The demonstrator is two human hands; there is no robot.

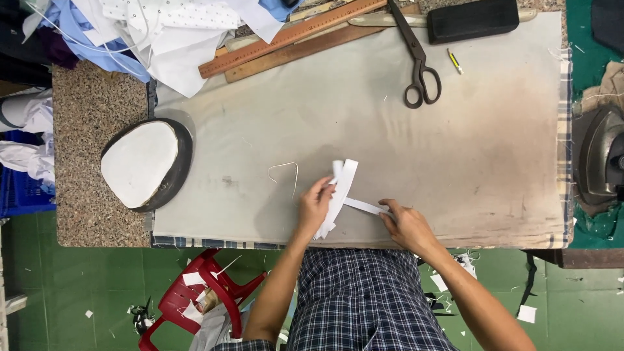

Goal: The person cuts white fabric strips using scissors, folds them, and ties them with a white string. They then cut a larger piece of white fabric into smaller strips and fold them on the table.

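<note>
White fabric strips [340, 192] pinched between left hand [314, 207], right hand [406, 224].

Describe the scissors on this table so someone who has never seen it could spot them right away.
Start at the long pale cloth-covered work table and look along its far edge, past the two wooden rulers. The large dark metal scissors lie just right of them, shut, loop handles toward the person, the only metal tool on the cloth.
</note>
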